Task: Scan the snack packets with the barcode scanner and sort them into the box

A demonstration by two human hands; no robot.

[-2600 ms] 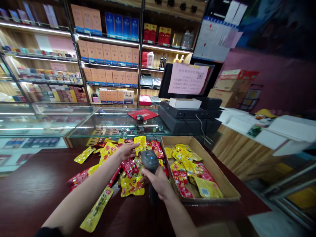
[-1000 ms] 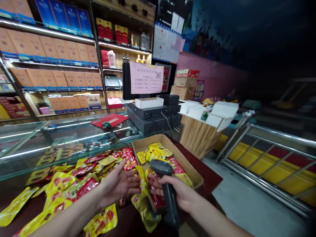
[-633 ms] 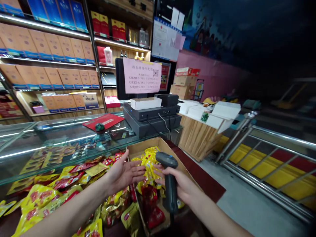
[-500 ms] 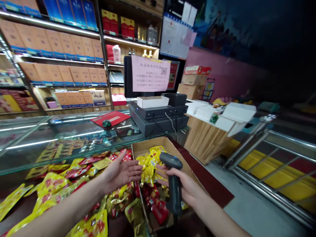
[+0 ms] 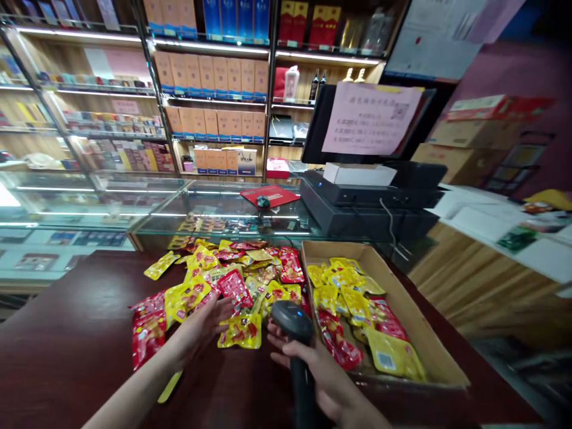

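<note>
My left hand (image 5: 201, 328) has its fingers stretched out, palm inward, beside the front of a pile of snack packets (image 5: 235, 289). No object shows in it. A dark barcode scanner (image 5: 301, 378) with a rounded head stands upright in my right hand (image 5: 328, 375); the thumb lies over its handle and some fingers stick out to the left. Between the two hands lies a yellow packet (image 5: 241, 331). Right of the scanner, an open cardboard box (image 5: 429, 333) contains yellow and red packets (image 5: 355, 301).
The packets lie on a dark red-brown counter (image 5: 80, 322). Behind it is a glass display case (image 5: 214, 202) with a red mat (image 5: 281, 195) and a mouse (image 5: 263, 202). A monitor (image 5: 319, 131) stands above a black cash drawer (image 5: 344, 211). Stocked shelves (image 5: 218, 104) line the wall.
The view has swung left, showing more counter. Both hands have moved from around the cardboard box to the front of the packet pile. The scanner stays in my right hand.
</note>
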